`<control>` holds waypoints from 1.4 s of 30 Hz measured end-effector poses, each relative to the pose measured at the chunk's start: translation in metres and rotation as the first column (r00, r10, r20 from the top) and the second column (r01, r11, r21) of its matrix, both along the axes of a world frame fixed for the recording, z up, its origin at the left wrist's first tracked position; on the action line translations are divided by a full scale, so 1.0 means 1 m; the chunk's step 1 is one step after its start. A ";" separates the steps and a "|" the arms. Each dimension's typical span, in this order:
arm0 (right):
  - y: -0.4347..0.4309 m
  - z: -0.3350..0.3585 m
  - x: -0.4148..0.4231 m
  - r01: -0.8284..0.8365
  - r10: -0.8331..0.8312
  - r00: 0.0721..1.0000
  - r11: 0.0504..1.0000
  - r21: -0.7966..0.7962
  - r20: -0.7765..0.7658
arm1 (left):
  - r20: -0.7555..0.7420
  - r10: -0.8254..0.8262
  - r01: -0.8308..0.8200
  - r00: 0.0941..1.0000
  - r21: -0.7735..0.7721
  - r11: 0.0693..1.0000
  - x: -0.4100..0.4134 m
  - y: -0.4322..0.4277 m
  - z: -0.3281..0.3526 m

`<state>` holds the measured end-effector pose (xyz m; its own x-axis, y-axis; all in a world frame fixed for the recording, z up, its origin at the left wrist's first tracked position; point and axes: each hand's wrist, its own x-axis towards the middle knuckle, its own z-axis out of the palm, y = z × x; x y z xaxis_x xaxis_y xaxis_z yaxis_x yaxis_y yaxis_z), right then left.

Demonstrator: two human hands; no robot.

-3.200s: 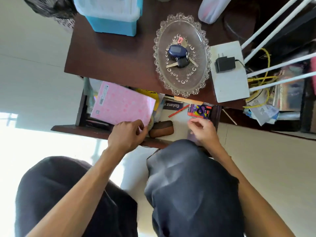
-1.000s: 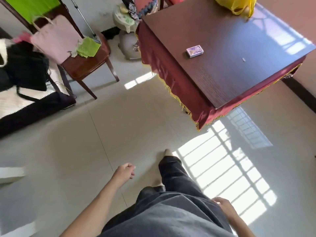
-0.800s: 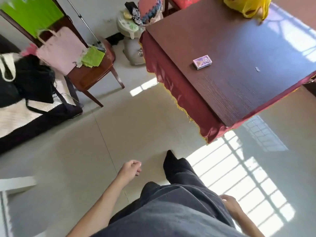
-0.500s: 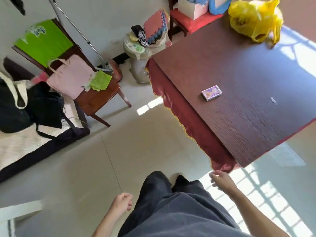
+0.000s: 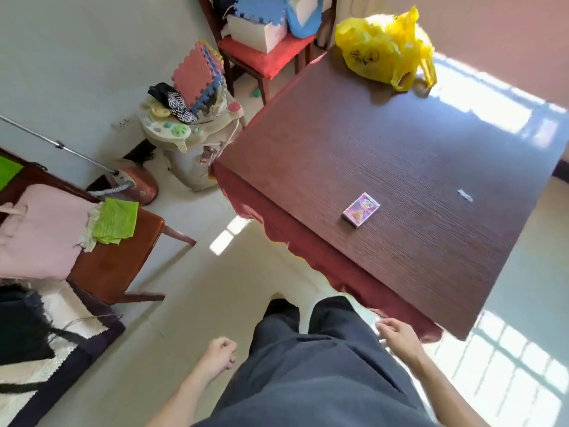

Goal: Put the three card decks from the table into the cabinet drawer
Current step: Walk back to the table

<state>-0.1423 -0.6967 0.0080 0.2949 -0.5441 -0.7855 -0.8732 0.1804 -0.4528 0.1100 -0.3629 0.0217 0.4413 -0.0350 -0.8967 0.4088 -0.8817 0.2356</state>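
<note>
Hands hang low beside the legs because nothing is being carried at this moment: the left hand (image 5: 219,354) is curled into a loose fist with its fingers closed on nothing, and the right hand (image 5: 397,332) is half open, its fingers relaxed and empty, close to the near corner of the counter (image 5: 431,143). One card deck (image 5: 361,209) lies flat on the dark wood, apart from both hands and not far from the edge with the red cloth, so it should be easy to reach. A yellow bag (image 5: 381,47) rests at the far corner, well apart from the deck. The cabinet drawer is not in view. I judge the right hand is better placed to lift this deck.
</note>
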 end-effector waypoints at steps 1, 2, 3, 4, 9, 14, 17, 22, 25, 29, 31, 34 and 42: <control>0.004 0.001 -0.006 0.040 -0.039 0.999 0.999 0.005 -0.021 | 0.005 -0.061 0.061 0.998 -0.004 0.998 0.023 -0.016 0.001; 0.008 0.002 -0.011 0.067 -0.067 0.997 0.998 0.005 -0.044 | 0.016 -0.114 0.114 0.993 -0.013 0.993 0.045 -0.033 0.002; 0.012 0.002 -0.016 0.088 -0.088 0.994 0.996 0.005 -0.065 | 0.028 -0.156 0.156 0.987 -0.030 0.987 0.066 -0.051 0.003; 0.016 0.001 -0.020 0.110 -0.108 0.990 0.994 0.009 -0.086 | 0.046 -0.192 0.195 0.980 -0.052 0.979 0.084 -0.071 0.004; 0.007 0.000 -0.011 0.202 -0.200 0.971 0.979 0.009 -0.132 | 0.128 -0.291 0.309 0.948 -0.155 0.938 0.146 -0.166 0.005; -0.046 0.010 0.054 0.145 -0.147 0.989 0.986 -0.080 -0.018 | 0.166 -0.304 0.333 0.938 -0.199 0.922 0.166 -0.219 0.008; -0.084 0.021 0.101 0.106 -0.108 0.994 0.987 -0.117 -0.013 | 0.122 -0.366 0.383 0.922 -0.167 0.908 0.171 -0.224 0.010; -0.128 0.033 0.174 -0.087 0.100 0.995 0.933 -0.349 0.018 | 0.057 -0.408 0.411 0.911 -0.102 0.906 0.186 -0.215 0.011; -0.147 0.030 0.211 -0.362 0.331 0.932 0.816 -0.451 -0.150 | 0.021 -0.447 0.448 0.894 -0.065 0.892 0.197 -0.212 0.013; -0.160 0.019 0.237 -0.586 0.481 0.810 0.684 -0.434 -0.336 | 0.038 -0.434 0.436 0.900 -0.072 0.897 0.211 -0.223 0.019; -0.161 0.015 0.242 -0.628 0.500 0.777 0.650 -0.427 -0.382 | 0.052 -0.431 0.434 0.901 -0.084 0.897 0.216 -0.231 0.023; -0.160 0.013 0.248 -0.637 0.493 0.770 0.634 -0.439 -0.404 | 0.063 -0.443 0.447 0.894 -0.100 0.889 0.219 -0.240 0.027; -0.140 0.021 0.241 -0.566 0.408 0.820 0.686 -0.458 -0.401 | 0.036 -0.552 0.553 0.833 -0.075 0.830 0.236 -0.241 0.027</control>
<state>0.0985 -0.8367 0.0286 0.4806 -0.7259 -0.4920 -0.8578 -0.5058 -0.0917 0.3464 -0.6044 0.0484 0.3381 -0.3467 -0.8749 -0.1439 -0.9378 0.3160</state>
